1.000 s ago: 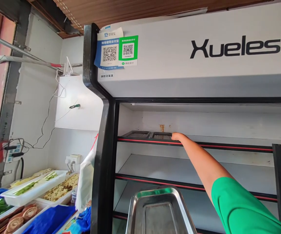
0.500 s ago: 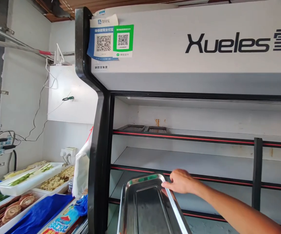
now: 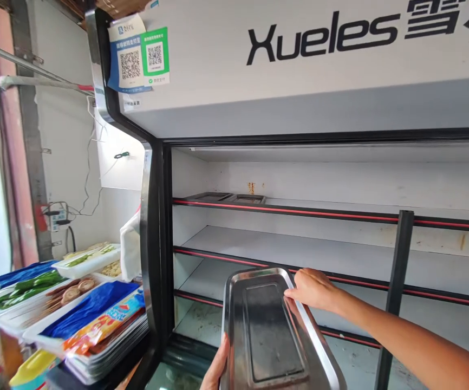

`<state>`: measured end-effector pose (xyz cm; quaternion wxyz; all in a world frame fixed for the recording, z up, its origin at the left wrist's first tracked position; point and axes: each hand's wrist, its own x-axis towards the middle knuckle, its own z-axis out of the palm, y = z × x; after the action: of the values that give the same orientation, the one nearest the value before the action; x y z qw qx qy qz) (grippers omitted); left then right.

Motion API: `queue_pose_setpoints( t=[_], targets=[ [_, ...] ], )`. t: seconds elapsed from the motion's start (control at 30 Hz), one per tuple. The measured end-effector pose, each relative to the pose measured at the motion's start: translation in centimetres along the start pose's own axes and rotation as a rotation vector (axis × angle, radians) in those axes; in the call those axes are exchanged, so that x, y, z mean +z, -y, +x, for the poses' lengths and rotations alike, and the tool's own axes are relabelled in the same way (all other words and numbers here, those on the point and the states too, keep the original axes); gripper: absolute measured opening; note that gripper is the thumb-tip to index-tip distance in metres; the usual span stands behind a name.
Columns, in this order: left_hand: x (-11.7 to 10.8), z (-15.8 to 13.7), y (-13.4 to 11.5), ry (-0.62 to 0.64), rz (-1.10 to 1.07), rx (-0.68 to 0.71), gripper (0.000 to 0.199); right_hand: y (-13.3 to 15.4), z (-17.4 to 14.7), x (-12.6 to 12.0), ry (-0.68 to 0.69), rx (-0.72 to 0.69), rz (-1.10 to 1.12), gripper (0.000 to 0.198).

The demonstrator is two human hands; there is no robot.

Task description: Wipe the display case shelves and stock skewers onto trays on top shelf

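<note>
We hold a metal tray [image 3: 277, 330] in front of an open display fridge [image 3: 157, 216], its far end tipped up toward the shelves. Our right hand [image 3: 314, 290] grips the tray near its far right corner, with the thumb over the rim and the other fingers curled at the edge. Our left hand [image 3: 215, 368] has its fingers closed on the near left side; we see mainly the thumb along the rim, and the rest runs out of view at the bottom. A rectangular outline is pressed into the tray's face.

Beyond it, two dark trays [image 3: 228, 198] lie side by side at the left end of the upper shelf [image 3: 319, 208], below a rusty stain on the back wall. A black post [image 3: 397, 281] stands in front of the shelves on the right, well apart from the tray.

To our left, beside the fridge, we see tubs of food: greens [image 3: 29, 287] in one, brown rolls [image 3: 72, 292] in another. Next to them are a blue bag [image 3: 92, 309] and a bright packet [image 3: 104, 322] lying over stacked trays [image 3: 108, 360]. Two payment codes [image 3: 139, 59] are stuck high on the fridge's left.
</note>
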<state>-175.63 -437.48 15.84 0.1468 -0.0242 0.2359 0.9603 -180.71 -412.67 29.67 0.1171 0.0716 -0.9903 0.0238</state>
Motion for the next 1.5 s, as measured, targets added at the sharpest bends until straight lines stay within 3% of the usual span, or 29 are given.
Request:
queue_pose_setpoints(
  t=[0.1, 0.23, 0.33, 0.43, 0.57, 0.73, 0.83, 0.97, 1.1, 1.23, 1.37, 1.5],
  targets=[
    [2.0, -0.2, 4.0, 0.060, 0.011, 0.046, 0.041, -2.8, -2.1, -0.2, 0.117, -0.020, 0.057, 0.039],
    [3.7, -0.8, 8.0, 0.008, 0.027, 0.036, 0.039, -5.6, -4.9, 0.8, -0.031, -0.028, 0.039, 0.017],
    [4.3, -1.1, 9.3, -0.067, 0.017, 0.027, 0.046, -7.0, -6.1, 2.3, -0.001, 0.013, 0.038, 0.014],
    [4.8, -1.1, 9.5, -0.088, -0.001, -0.070, 0.058, -7.7, -6.5, 3.7, 0.069, 0.045, 0.095, 0.022],
    [5.5, -1.0, 9.1, -0.030, -0.031, -0.202, 0.067, -6.8, -6.2, 3.8, 0.021, 0.037, 0.027, 0.021],
    [5.3, -0.4, 8.2, 0.030, -0.031, -0.138, 0.067, -5.1, -5.0, 2.3, 0.034, 0.022, -0.096, 0.029],
    [4.9, 0.4, 7.4, 0.032, -0.021, -0.079, 0.063, -4.8, -3.8, 1.7, 0.001, 0.042, 0.115, 0.031],
    [4.4, 1.6, 6.6, -0.027, -0.011, -0.075, 0.059, -4.6, -2.7, 0.8, -0.019, 0.026, 0.630, 0.029],
    [4.1, 2.2, 5.8, -0.017, -0.043, -0.133, 0.060, -4.2, -2.7, -1.5, -0.142, -0.051, 0.861, 0.039],
    [3.8, 2.7, 5.0, 0.052, -0.061, -0.171, 0.061, -5.2, -2.3, -5.7, -0.213, 0.050, 1.032, 0.041],
    [3.3, 3.0, 4.3, 0.057, -0.024, -0.195, 0.065, -8.4, -0.1, -11.0, -0.336, 0.166, 1.221, 0.028],
    [3.1, 3.9, 3.1, 0.070, 0.001, -0.169, 0.060, -12.7, 4.5, -15.5, -0.509, 0.258, 1.287, 0.016]
  ],
)
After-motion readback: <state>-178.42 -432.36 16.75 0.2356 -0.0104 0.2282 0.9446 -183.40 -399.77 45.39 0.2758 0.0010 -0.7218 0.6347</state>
